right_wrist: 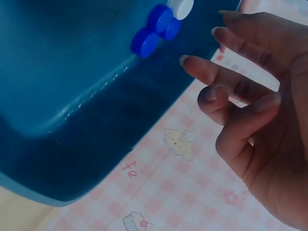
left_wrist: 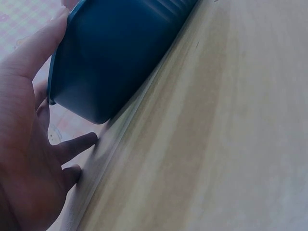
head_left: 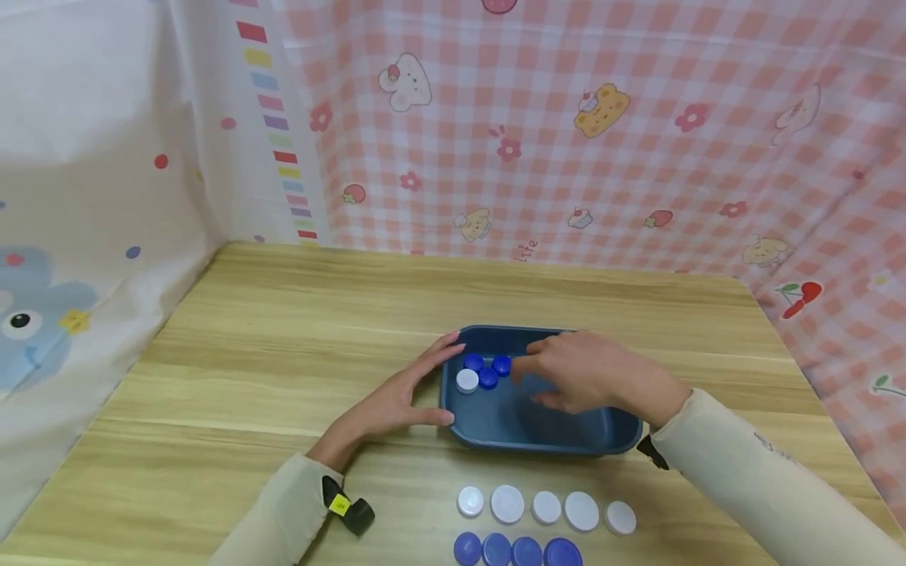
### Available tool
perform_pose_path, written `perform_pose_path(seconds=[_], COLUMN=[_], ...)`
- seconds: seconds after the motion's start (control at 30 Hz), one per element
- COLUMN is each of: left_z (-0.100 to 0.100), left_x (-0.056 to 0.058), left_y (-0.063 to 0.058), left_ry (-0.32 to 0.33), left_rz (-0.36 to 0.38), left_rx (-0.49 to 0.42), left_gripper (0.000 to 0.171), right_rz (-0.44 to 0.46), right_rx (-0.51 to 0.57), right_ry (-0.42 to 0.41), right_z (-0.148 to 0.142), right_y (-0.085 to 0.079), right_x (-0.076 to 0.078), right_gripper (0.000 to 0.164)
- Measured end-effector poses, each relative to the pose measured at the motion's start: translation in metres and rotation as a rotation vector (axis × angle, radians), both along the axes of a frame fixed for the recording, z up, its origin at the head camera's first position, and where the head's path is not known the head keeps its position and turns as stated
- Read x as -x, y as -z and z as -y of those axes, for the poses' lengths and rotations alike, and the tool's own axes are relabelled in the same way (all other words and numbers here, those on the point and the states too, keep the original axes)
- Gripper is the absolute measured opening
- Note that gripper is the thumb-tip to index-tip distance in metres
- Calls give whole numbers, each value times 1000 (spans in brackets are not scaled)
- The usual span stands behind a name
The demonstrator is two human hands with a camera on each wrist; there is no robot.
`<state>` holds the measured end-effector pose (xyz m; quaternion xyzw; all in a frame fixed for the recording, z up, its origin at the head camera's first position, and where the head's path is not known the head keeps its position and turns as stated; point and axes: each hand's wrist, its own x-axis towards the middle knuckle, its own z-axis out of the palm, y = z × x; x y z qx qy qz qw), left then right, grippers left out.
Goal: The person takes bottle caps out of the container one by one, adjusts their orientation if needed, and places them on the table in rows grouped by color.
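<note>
Head: three blue caps (head_left: 488, 378) and one white cap (head_left: 467, 381) lie inside the left end of the tray (head_left: 524, 448), leftward of the right hand (head_left: 583, 373); left wrist: left hand (left_wrist: 26, 139), fingers spread, touches that end; right wrist: right fingers (right_wrist: 209, 73), parted and empty, point toward the caps.

Blue and white caps (head_left: 488, 379) dot a dark-blue tray (head_left: 495, 420) on a yellow-brown, wood-grained tabletop (head_left: 318, 322); at 12 o'clock, a pink-and-white checked cloth (head_left: 538, 63) shows cartoon prints (head_left: 602, 111).

Sleeves (head_left: 276, 511) cut off, tray (head_left: 495, 418) partly hidden
</note>
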<state>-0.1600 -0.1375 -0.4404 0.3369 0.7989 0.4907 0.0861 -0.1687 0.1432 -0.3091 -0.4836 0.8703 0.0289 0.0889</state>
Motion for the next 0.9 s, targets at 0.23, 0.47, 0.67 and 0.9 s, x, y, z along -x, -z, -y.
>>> perform_pose_path(seconds=[0.23,0.47,0.67,0.9], left_z=[0,1,2,1], left_x=[0,-3,-1,-1], left_y=[-1,-6,0,-2], left_ry=[-9,-2,-4,-1], left_rz=[2,25,16,12], left_rx=[4,-9,6,13], left_gripper=[88,86,86,86], right_rz=[24,76,86,66], right_rx=[-68,-137,-180,-211], right_ry=[33,93,126,141], right_z=[13,27,33,35], right_y=[5,16,31,39], right_x=[18,31,39,40], right_gripper=[35,37,42,44])
